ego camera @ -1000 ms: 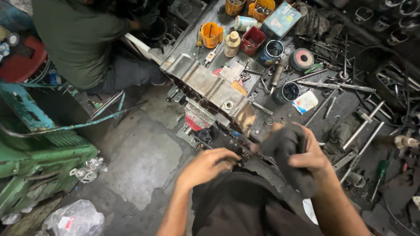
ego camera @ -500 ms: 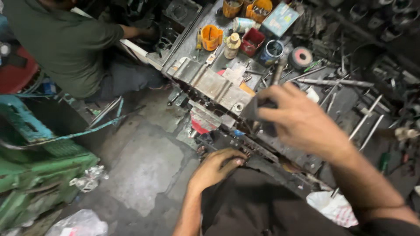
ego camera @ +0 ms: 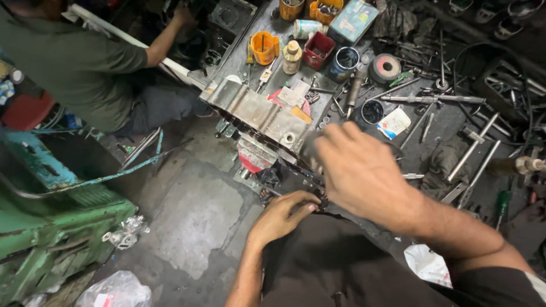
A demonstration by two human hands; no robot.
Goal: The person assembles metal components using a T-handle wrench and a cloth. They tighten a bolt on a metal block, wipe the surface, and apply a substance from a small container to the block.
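Observation:
A long grey metal engine block [ego camera: 256, 111] lies along the front edge of a greasy workbench [ego camera: 449, 122], above a red vise [ego camera: 255, 154]. My left hand [ego camera: 278, 216] rests low at the bench edge, fingers curled against a dark chain-like part [ego camera: 321, 199]; whether it grips it is unclear. My right hand [ego camera: 364, 173] reaches forward over the right end of the block, fingers bent and blurred, hiding what lies beneath. A dark cloth covers my lap [ego camera: 335, 261].
Another person in a green shirt [ego camera: 74, 68] sits at the left, their hand [ego camera: 182, 14] at the bench's far end. Orange cups [ego camera: 264, 46], a red box [ego camera: 318, 50], cans, rods [ego camera: 432, 98] and tools crowd the bench. Green machinery [ego camera: 51, 227] stands left; plastic bags lie on the concrete floor [ego camera: 193, 216].
My right hand let go of the dark cloth and swung forward and left over the block. My left hand slid a little right along the bench edge. The view shifted left.

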